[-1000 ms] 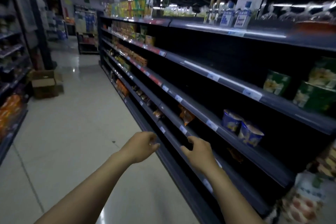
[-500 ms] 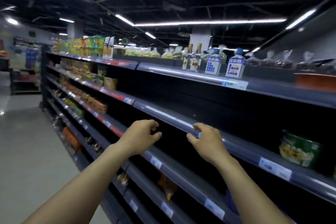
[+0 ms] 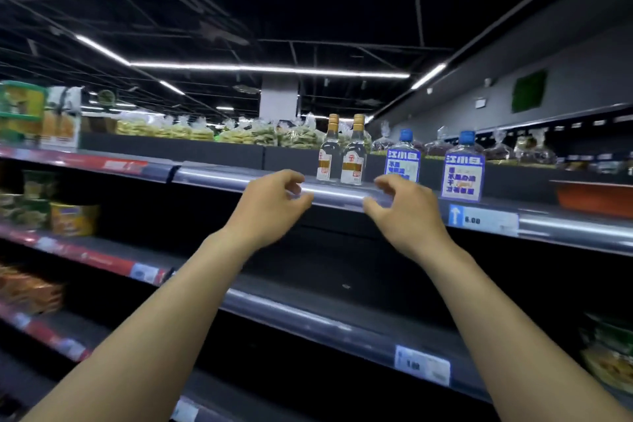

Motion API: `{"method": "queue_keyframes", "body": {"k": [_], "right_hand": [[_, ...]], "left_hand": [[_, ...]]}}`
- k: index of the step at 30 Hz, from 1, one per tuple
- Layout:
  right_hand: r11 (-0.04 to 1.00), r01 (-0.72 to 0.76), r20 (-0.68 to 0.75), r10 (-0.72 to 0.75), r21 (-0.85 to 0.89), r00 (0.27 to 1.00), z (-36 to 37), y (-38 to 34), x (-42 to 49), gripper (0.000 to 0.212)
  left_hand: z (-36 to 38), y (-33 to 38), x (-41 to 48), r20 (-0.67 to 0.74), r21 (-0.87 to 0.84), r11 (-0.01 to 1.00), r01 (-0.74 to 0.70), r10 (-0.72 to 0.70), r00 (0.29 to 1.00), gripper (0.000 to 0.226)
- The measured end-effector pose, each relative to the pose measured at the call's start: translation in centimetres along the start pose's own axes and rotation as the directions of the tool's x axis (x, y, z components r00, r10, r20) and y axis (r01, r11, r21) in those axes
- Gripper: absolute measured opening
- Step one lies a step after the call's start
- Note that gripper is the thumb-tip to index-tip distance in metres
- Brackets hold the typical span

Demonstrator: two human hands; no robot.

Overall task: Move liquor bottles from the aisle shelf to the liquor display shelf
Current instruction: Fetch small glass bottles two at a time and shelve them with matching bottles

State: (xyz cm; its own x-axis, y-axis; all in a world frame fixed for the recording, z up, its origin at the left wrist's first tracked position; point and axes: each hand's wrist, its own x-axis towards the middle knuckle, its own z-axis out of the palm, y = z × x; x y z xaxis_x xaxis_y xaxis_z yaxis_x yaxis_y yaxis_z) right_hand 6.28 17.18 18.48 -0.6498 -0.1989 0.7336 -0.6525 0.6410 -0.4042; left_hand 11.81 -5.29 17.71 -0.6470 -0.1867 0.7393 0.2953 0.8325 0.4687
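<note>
Two clear liquor bottles with gold caps stand side by side on the top aisle shelf (image 3: 239,178), the left one (image 3: 328,152) touching the right one (image 3: 355,154). To their right stand two squat bottles with blue caps and blue labels, one (image 3: 403,161) partly behind my right hand and the other (image 3: 462,168) farther right. My left hand (image 3: 270,204) is raised just below and left of the gold-capped pair, fingers curled and apart, holding nothing. My right hand (image 3: 402,212) hovers below the nearer blue-label bottle, also empty.
Bagged snacks (image 3: 246,134) line the back of the top shelf. An orange tub (image 3: 596,197) sits at the far right. Yellow cup packs (image 3: 73,217) and green boxes (image 3: 20,106) fill the left shelves. A price tag (image 3: 483,217) hangs on the shelf edge.
The view has tilted up from the floor and lower shelves to the top shelf. Both hands have risen to the top shelf edge, close under the bottles.
</note>
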Motion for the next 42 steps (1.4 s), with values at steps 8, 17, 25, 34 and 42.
{"method": "queue_keyframes", "body": {"k": [8,17,25,34,42], "right_hand": [[0.997,-0.045,-0.168,0.035,-0.056,0.985,5.6,1.4,10.1,0.030],[0.940,-0.263,-0.270,0.201,-0.217,0.942,9.2,1.3,13.9,0.049],[0.942,-0.309,-0.345,0.247,-0.135,0.905,9.7,-0.6,13.9,0.039],[0.967,-0.208,-0.605,0.079,-0.146,0.792,1.1,-3.8,8.8,0.023],[0.842,-0.466,-0.729,0.135,-0.272,0.671,-14.5,0.1,-11.3,0.040]], "left_hand": [[5.8,-4.1,12.6,0.002,0.040,0.996,-0.075,0.075,0.997,0.067],[9.9,-6.4,18.4,0.072,-0.076,0.991,-0.113,0.119,0.990,0.033],[9.9,-7.7,19.2,0.080,-0.296,0.939,-0.175,0.207,0.975,0.045],[5.8,-0.5,17.2,-0.053,-0.630,0.729,-0.268,0.304,0.951,0.033],[12.9,15.5,2.9,0.044,-0.792,0.535,-0.295,0.531,0.846,0.050]]}}
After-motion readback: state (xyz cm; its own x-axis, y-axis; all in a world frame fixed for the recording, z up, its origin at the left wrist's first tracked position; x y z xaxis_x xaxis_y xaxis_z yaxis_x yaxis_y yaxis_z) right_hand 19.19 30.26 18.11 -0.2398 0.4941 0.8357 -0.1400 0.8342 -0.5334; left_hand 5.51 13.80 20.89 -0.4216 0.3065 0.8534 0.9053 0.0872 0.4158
